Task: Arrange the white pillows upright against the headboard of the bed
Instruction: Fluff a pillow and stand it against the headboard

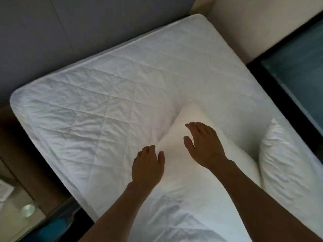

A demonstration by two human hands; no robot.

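Observation:
A white pillow [176, 130] lies flat on the quilted white mattress [108, 95], one corner pointing toward the grey padded headboard [52, 32] at the top left. My left hand [148, 165] rests at the pillow's left edge with fingers curled loosely, holding nothing that I can see. Over the pillow's middle, my right hand [204, 145] is spread with fingers apart. A second white pillow [286, 168] lies at the right edge of the bed. A third white cushion or folded cover [174, 217] shows under my forearms.
A cream wall panel [253, 23] stands behind the mattress's far corner. A dark-framed glass panel [297, 70] runs along the right side. At the lower left is a brown bedside unit [22, 198] with a small round metal object [28, 210] on it.

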